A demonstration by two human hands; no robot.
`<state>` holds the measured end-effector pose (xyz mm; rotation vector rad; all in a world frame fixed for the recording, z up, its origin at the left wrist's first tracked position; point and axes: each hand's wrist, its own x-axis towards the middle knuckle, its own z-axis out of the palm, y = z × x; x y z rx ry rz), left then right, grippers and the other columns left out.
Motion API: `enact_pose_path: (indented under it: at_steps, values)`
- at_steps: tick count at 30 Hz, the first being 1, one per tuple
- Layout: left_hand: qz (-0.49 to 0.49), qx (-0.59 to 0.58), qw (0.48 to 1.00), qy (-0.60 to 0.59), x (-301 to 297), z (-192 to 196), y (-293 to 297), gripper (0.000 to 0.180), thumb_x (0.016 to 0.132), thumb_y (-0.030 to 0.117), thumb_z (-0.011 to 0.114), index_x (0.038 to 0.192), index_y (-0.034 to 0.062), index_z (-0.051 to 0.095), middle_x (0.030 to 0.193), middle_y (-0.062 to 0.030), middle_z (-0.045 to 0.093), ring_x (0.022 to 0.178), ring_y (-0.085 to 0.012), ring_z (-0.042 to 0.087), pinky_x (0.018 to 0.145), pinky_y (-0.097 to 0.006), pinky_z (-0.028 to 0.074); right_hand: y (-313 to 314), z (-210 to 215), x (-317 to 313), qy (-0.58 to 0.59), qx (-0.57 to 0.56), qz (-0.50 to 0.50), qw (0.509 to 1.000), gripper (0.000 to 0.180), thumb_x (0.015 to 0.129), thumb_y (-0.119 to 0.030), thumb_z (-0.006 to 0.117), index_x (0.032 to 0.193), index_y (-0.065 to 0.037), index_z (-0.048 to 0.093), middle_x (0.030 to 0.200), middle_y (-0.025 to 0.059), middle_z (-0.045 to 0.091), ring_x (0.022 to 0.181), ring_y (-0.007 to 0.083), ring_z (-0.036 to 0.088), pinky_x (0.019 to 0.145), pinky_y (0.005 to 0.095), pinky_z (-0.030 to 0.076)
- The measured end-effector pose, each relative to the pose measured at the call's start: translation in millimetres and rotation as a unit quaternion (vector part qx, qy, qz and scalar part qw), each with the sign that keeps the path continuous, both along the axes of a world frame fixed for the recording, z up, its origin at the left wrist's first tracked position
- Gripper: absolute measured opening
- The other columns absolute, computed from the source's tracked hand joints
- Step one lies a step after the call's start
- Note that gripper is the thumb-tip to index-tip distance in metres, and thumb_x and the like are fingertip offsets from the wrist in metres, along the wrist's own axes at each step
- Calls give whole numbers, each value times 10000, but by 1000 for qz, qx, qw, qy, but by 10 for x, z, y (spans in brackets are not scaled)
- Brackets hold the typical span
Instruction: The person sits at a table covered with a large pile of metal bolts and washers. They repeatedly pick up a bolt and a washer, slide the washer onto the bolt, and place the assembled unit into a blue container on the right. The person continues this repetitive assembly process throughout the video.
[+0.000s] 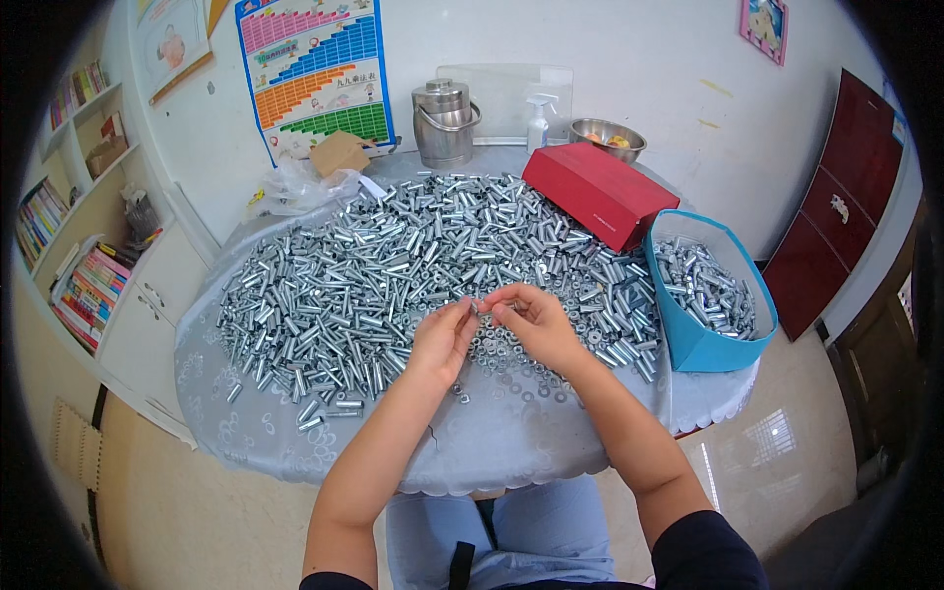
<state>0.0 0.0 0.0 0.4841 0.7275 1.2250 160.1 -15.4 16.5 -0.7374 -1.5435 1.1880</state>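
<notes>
My left hand and my right hand meet over the middle of the table, fingertips pinched close together. Between the left fingertips a small silvery metal piece shows; its kind is mostly hidden by the fingers. Whether the right fingertips grip that same piece or another small part, I cannot tell. Beneath and around both hands lie loose nuts and washers. Beyond them spreads a wide heap of metal sleeves and bolts.
A blue fabric bin with assembled-looking metal fasteners stands at the right edge. Behind it lies a red box. Along the back are a steel pot, a spray bottle, a metal bowl and a plastic bag.
</notes>
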Motion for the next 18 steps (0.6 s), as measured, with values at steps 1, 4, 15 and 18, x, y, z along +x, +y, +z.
enact_pose_path:
  at_steps: [1, 4, 15, 18]
  values:
    - [5, 8, 1000, -8, 13, -5, -4, 126, 843, 81, 581, 924, -13, 559, 931, -88, 596, 883, -158, 594, 763, -200, 510, -17, -3, -19, -6, 16, -18, 1000, 185, 879, -59, 490, 1050, -29, 555, 1008, 75, 606, 934, 158, 555, 801, 292, 447]
    - [-5, 23, 999, -45, 55, 41, -37, 98, 848, 69, 570, 883, -23, 565, 908, -84, 597, 877, -166, 595, 787, -218, 518, -49, 33, -51, -38, 84, -78, 993, 198, 879, -59, 485, 1061, -7, 542, 1015, 81, 602, 925, 161, 556, 790, 294, 448]
    - [-50, 36, 998, -2, 121, 81, -106, 233, 830, 78, 605, 1002, -31, 492, 989, -107, 558, 928, -169, 577, 838, -236, 504, -83, 113, -55, -99, 139, -117, 978, 324, 935, -72, 348, 1253, -10, 355, 1187, 129, 512, 1099, 188, 476, 943, 290, 351]
    - [-85, 24, 996, 14, 199, 156, -217, 233, 862, 136, 573, 1010, -23, 490, 981, -98, 559, 928, -164, 577, 825, -241, 506, -93, 91, -68, -94, 109, -67, 987, 343, 951, -135, 314, 1270, -14, 339, 1213, 135, 495, 1125, 189, 459, 954, 298, 341]
